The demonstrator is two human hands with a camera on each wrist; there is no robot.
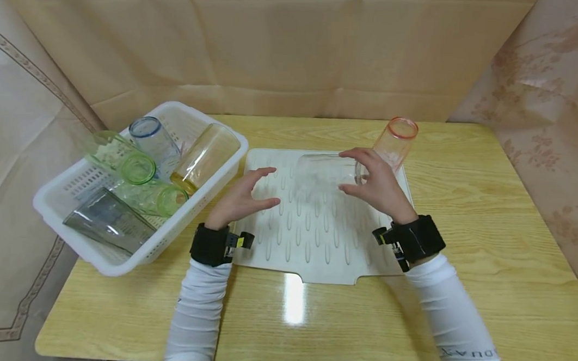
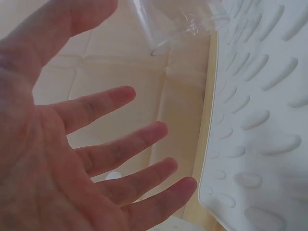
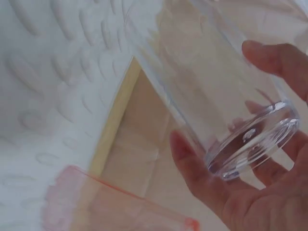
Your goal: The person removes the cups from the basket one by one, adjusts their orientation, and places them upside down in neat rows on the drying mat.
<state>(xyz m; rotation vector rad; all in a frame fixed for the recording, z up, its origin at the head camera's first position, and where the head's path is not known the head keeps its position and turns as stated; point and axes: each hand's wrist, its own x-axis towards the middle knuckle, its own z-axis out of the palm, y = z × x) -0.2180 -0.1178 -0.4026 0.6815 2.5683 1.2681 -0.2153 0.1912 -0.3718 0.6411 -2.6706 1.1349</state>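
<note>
My right hand [image 1: 379,185] grips a clear drinking glass [image 1: 321,168] around its thick base end, thumb on one side and fingers on the other. The glass lies sideways in the air over the white ribbed drying mat [image 1: 292,260], its mouth toward the left. In the right wrist view the base of the clear glass [image 3: 255,139] sits close to the palm. Above the mat's left edge, my left hand [image 1: 241,198] is held with thumb and fingers spread apart, and nothing is in it. A pink glass [image 1: 391,145] stands at the mat's back right corner.
To the left, a white plastic basket [image 1: 183,227] holds several glasses: a blue-tinted glass [image 1: 158,141], green ones [image 1: 137,168], an amber glass [image 1: 207,157] and a grey glass [image 1: 112,220]. The wooden table [image 1: 481,256] ends at a beige cloth [image 1: 325,51] behind.
</note>
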